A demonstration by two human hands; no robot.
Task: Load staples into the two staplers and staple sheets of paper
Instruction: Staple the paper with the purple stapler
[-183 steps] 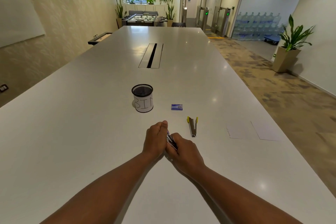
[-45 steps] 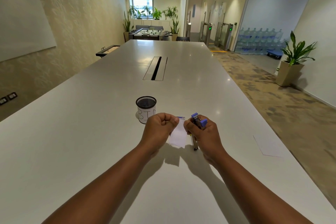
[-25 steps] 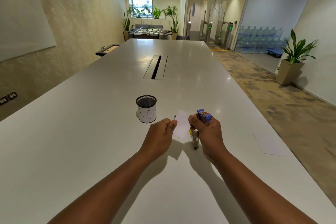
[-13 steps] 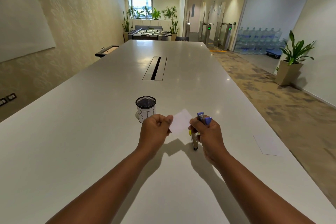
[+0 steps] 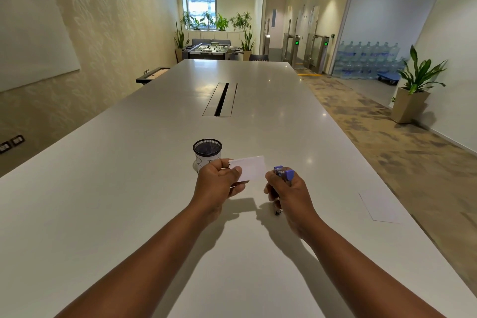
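Note:
My left hand point(image 5: 219, 181) pinches a small white sheet of paper point(image 5: 251, 168) by its left edge and holds it above the table, level and turned toward me. My right hand point(image 5: 286, 191) is closed around a stapler with a blue-purple top point(image 5: 283, 174), just right of the paper and apart from it. The second stapler point(image 5: 276, 210) lies on the table under my right hand; only its dark near tip shows. The staple box is hidden behind the paper.
A black mesh cup labelled BIN point(image 5: 207, 153) stands just beyond my left hand. Another white sheet point(image 5: 379, 208) lies near the table's right edge. A cable slot point(image 5: 220, 99) runs along the table's middle, further off.
Since 7.3 s ago I picked up a sheet in my left hand. In the last second the paper has swung from tilted to level and risen slightly; my right hand barely moved.

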